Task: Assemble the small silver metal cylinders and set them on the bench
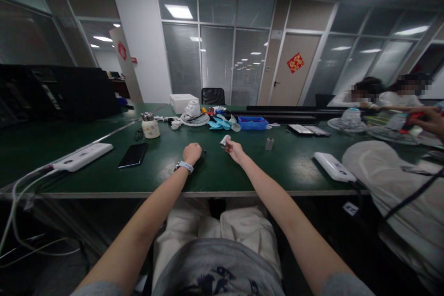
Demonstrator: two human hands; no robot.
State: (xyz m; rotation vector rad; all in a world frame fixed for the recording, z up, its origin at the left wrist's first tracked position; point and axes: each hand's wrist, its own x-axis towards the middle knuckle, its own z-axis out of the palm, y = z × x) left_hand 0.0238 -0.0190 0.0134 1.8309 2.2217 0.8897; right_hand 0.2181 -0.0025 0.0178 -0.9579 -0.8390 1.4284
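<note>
My left hand (pixel 192 152) rests on the green table (pixel 215 171) as a closed fist, with a watch on the wrist; what it holds, if anything, is hidden. My right hand (pixel 234 149) is a little to the right, fingers pinched on a small silver cylinder (pixel 225 140) lifted just off the table. A second small silver cylinder (pixel 269 143) stands upright on the table further right, apart from both hands.
A black phone (pixel 133 155), a white power strip (pixel 83 156) and a small flask (pixel 150 126) lie to the left. Fan parts (pixel 194 119), blue blades (pixel 220 123) and a blue tray (pixel 252 123) sit behind. Another white power strip (pixel 334 166) lies right, near a co-worker's sleeve (pixel 391 180).
</note>
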